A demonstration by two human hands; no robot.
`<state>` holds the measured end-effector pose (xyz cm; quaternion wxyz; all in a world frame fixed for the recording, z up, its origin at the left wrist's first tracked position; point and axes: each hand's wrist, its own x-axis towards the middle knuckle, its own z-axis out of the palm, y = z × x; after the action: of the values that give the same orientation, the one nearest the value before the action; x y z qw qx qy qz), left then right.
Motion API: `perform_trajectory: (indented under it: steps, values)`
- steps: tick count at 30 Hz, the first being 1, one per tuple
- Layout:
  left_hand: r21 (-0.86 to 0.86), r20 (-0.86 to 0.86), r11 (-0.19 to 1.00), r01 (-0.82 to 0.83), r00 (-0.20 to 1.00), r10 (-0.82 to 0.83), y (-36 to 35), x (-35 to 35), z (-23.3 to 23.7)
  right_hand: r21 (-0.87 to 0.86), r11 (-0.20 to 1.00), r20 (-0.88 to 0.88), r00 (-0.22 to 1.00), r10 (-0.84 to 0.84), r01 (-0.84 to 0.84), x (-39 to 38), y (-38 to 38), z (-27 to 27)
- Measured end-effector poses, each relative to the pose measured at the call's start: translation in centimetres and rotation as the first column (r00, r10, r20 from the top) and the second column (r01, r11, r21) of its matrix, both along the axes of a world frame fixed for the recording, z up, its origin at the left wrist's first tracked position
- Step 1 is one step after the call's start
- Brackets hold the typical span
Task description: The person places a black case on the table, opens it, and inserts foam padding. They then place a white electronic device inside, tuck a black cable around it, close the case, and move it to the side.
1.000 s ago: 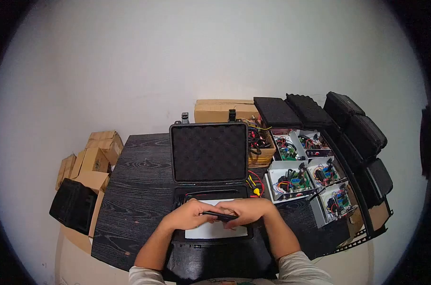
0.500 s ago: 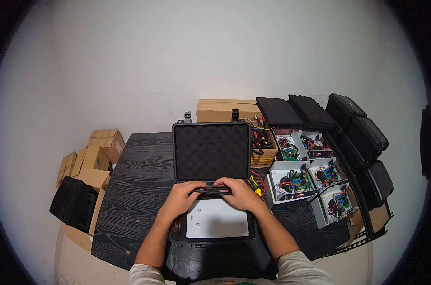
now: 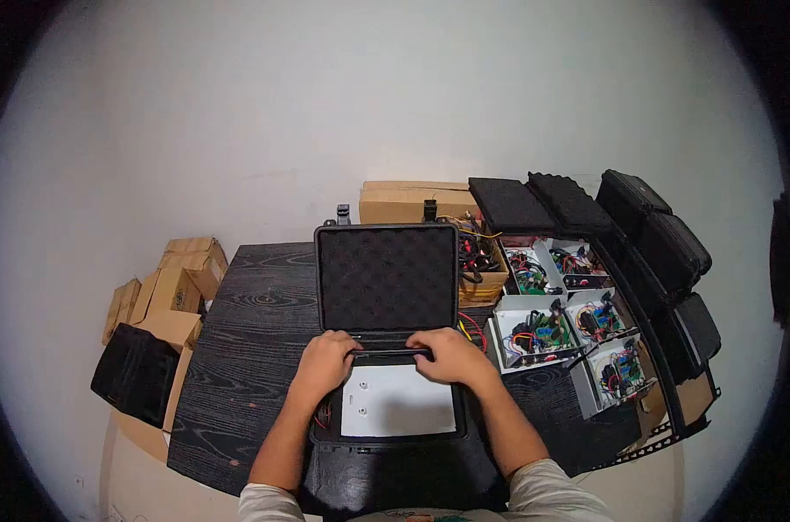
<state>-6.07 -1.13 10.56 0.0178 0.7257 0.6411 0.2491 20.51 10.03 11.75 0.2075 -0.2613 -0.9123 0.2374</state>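
Note:
An open black hard case [image 3: 320, 278] stands before me, its lid upright and lined with dark egg-crate foam [image 3: 388, 278]. In its base lies a white panel [image 3: 399, 402] with small metal fittings on the left. At the case's back edge, near the hinge, my left hand [image 3: 326, 358] has its fingers curled over the left end of a dark strip. My right hand [image 3: 445, 355] grips the strip's right end, thumb below and fingers above. Red wires [image 3: 323, 416] show at the base's left side.
On the right are white trays [image 3: 534, 335] with circuit boards and wires, foam sheets [image 3: 512, 204] and black cases [image 3: 673, 248]. A cardboard box [image 3: 486, 285] of cables stands behind. At left, more boxes [image 3: 173, 291] and a black case [image 3: 134, 372].
My hands have moved apart along the case's back edge, the left one leftward and the right one rightward. More of the dark strip shows between them.

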Motion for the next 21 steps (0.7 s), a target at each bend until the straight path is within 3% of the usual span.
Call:
perform_trajectory:
  steps: [5,9,12,15,18,21]
  values:
    - [-0.008,0.028,0.999,0.031,0.999,-0.031,-0.2,-0.5,0.1,-0.069,0.998,0.045,0.999,0.007,-0.004,1.7,1.9,-0.5]
    - [-0.012,0.048,0.997,0.074,0.996,-0.074,-0.7,-0.6,0.9,-0.037,0.998,0.013,0.998,0.057,-0.057,1.7,1.9,-0.4]
    - [-0.003,0.056,0.995,0.095,0.994,-0.095,-0.3,-1.2,0.2,0.010,1.000,-0.061,0.998,-0.005,0.005,0.7,1.5,-1.2]
    - [-0.022,0.029,0.996,0.088,0.996,-0.087,-0.1,-1.5,-0.4,0.098,0.995,-0.006,1.000,0.008,-0.007,0.2,1.2,-1.5]
    - [-0.032,0.052,0.997,0.071,0.996,-0.069,-0.3,-1.2,0.0,-0.025,1.000,0.018,1.000,0.002,-0.001,0.6,1.3,-0.9]
    - [-0.023,0.072,0.998,0.057,0.996,-0.055,-0.2,-1.4,0.0,-0.031,0.999,0.033,0.999,-0.022,0.023,1.4,1.9,-0.8]
